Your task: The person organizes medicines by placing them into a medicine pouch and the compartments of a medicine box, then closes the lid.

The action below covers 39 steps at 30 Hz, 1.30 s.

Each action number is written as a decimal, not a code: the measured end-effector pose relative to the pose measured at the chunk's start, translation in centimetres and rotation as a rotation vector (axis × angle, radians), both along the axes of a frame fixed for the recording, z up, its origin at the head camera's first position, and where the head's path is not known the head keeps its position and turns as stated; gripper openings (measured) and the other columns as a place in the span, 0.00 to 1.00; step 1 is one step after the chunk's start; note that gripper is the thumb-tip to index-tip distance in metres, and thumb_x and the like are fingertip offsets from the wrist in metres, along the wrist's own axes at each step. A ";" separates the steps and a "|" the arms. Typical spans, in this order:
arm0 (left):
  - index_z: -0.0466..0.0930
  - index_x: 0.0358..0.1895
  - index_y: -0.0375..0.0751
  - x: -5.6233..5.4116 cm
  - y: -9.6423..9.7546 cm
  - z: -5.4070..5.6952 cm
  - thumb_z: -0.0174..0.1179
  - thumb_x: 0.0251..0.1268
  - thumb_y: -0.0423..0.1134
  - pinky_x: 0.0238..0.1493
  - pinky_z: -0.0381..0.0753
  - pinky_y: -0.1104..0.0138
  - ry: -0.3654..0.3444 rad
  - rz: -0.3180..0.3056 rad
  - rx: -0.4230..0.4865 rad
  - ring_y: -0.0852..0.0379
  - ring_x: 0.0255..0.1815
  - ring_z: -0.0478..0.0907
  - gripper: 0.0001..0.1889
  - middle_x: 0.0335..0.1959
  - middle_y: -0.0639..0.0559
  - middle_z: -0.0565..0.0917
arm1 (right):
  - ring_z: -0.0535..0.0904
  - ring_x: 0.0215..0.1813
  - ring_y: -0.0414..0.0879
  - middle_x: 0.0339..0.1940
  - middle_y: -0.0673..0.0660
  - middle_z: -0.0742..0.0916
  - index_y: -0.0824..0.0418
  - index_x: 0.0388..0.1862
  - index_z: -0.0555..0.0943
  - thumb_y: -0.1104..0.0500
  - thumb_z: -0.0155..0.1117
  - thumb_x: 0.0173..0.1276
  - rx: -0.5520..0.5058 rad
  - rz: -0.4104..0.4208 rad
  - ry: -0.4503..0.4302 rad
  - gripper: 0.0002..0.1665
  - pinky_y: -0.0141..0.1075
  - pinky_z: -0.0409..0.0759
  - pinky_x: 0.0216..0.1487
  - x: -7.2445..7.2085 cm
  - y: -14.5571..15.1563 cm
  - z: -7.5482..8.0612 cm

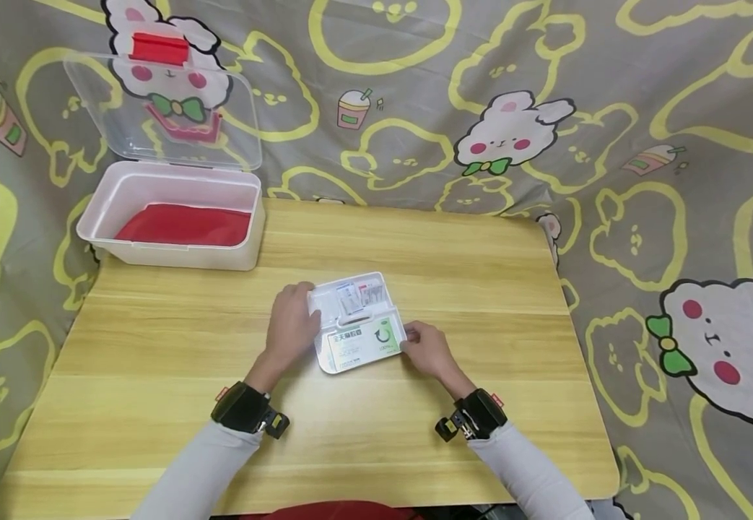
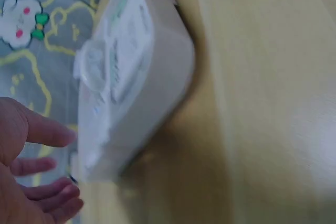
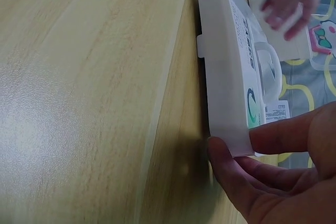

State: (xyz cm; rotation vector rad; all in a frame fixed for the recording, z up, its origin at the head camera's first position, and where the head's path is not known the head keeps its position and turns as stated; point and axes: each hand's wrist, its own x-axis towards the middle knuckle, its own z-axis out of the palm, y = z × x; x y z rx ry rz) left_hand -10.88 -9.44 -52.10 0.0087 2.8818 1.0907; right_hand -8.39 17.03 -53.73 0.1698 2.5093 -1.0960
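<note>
A small white plastic case (image 1: 325,310) lies unfolded near the middle of the table. Its near half holds a white-and-green medicine box (image 1: 363,347) with Chinese print, and small printed packets (image 1: 359,297) lie in the far half. Between the halves is a white handle (image 3: 269,72). My right hand (image 1: 429,350) pinches the case's near right corner between thumb and fingers. At the left side, my left hand (image 1: 293,325) is spread beside the case; in the left wrist view its fingers (image 2: 50,195) appear apart from the wall.
A clear plastic bin (image 1: 255,231) with its lid (image 1: 246,130) raised stands at the table's back left, a flat red item (image 1: 188,225) inside. Patterned cloth (image 1: 408,87) hangs behind and beside the wooden table (image 1: 480,289).
</note>
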 end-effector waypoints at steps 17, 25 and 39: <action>0.85 0.40 0.33 -1.1 6.0 0.9 0.57 0.61 0.23 0.36 0.84 0.57 0.100 -0.435 -0.322 0.50 0.31 0.80 0.08 0.31 0.44 0.83 | 0.85 0.46 0.53 0.47 0.64 0.88 0.70 0.60 0.79 0.66 0.62 0.68 -0.006 0.011 -0.005 0.22 0.41 0.85 0.43 -0.1 -0.1 0.3; 0.82 0.33 0.35 -1.4 5.9 1.2 0.57 0.64 0.24 0.34 0.84 0.59 0.059 -0.490 -0.332 0.51 0.29 0.77 0.06 0.29 0.43 0.83 | 0.84 0.46 0.53 0.48 0.63 0.87 0.68 0.61 0.79 0.65 0.63 0.68 0.021 0.016 -0.012 0.22 0.40 0.84 0.42 0.0 -0.1 0.3; 0.81 0.30 0.36 -1.9 5.8 1.1 0.57 0.60 0.22 0.35 0.85 0.56 0.069 -0.527 -0.334 0.49 0.31 0.81 0.07 0.30 0.42 0.85 | 0.83 0.55 0.57 0.56 0.63 0.86 0.61 0.60 0.81 0.50 0.55 0.78 0.071 0.085 -0.051 0.21 0.50 0.82 0.53 -1.0 2.5 0.4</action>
